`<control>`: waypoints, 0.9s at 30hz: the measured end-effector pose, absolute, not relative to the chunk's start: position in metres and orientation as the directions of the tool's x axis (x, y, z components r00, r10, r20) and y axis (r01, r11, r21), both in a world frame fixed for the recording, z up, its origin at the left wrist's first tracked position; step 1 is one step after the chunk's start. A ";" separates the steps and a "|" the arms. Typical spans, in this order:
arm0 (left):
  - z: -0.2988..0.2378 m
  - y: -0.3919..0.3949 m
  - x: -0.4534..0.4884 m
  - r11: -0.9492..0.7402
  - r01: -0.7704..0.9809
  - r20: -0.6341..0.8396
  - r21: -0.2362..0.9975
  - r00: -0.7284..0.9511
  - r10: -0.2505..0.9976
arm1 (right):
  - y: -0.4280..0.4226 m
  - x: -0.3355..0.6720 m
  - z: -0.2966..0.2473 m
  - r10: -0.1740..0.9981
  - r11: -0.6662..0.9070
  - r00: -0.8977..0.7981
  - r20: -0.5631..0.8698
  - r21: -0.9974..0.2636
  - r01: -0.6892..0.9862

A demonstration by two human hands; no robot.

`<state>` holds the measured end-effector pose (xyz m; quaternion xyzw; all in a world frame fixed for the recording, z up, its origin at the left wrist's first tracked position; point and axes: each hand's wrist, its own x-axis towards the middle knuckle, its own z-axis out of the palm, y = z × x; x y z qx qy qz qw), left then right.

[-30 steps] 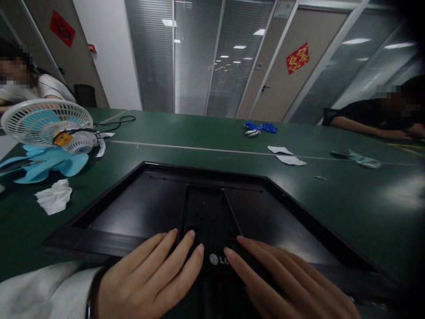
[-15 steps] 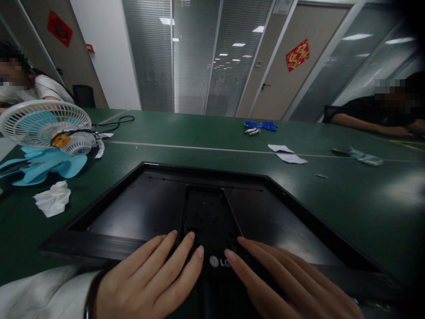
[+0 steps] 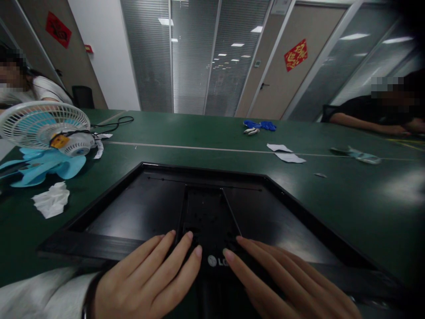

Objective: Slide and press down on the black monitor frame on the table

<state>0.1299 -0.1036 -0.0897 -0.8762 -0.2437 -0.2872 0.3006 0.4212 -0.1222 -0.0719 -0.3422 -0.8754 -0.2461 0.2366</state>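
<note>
A black monitor [image 3: 139,208] lies face down on the green table [image 3: 348,204], its back panel up, with a logo at the near middle. My left hand [image 3: 149,279] lies flat on the near edge of the monitor back, fingers stretched out. My right hand [image 3: 285,283] lies flat beside it, just right of the logo, fingers extended too. Neither hand holds anything. The raised centre mount plate [image 3: 207,217] sits just beyond my fingertips.
At the left lie a white fan grille with motor [image 3: 46,126], a blue fan blade [image 3: 40,164] and a crumpled tissue [image 3: 49,201]. Blue gloves [image 3: 259,125] and paper scraps [image 3: 285,153] lie farther back. One person sits at the far left, another at the far right.
The view has shifted slightly; my hands have stayed flat on the monitor back in nearly the same place.
</note>
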 end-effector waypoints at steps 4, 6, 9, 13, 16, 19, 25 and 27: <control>-0.089 -0.104 0.130 -0.695 0.605 0.650 -0.389 0.715 0.259 | -0.123 0.422 -0.075 0.476 0.641 -0.647 0.596 0.269 0.719; -0.089 -0.104 0.130 -0.691 0.608 0.647 -0.392 0.716 0.263 | -0.124 0.422 -0.076 0.473 0.644 -0.646 0.599 0.264 0.718; -0.089 -0.104 0.130 -0.694 0.610 0.648 -0.383 0.712 0.269 | -0.124 0.421 -0.075 0.478 0.645 -0.642 0.599 0.257 0.720; -0.089 -0.103 0.129 -0.692 0.606 0.654 -0.391 0.712 0.255 | -0.121 0.419 -0.072 0.469 0.639 -0.639 0.609 0.266 0.722; -0.090 -0.103 0.129 -0.692 0.606 0.653 -0.392 0.713 0.255 | -0.120 0.420 -0.073 0.483 0.641 -0.646 0.591 0.264 0.721; -0.090 -0.103 0.130 -0.694 0.608 0.653 -0.386 0.711 0.260 | -0.121 0.422 -0.075 0.477 0.649 -0.649 0.593 0.260 0.715; -0.090 -0.103 0.129 -0.684 0.606 0.652 -0.406 0.717 0.248 | -0.123 0.421 -0.079 0.480 0.634 -0.628 0.612 0.253 0.731; -0.090 -0.103 0.129 -0.686 0.604 0.650 -0.406 0.718 0.248 | -0.124 0.420 -0.079 0.463 0.636 -0.632 0.621 0.265 0.725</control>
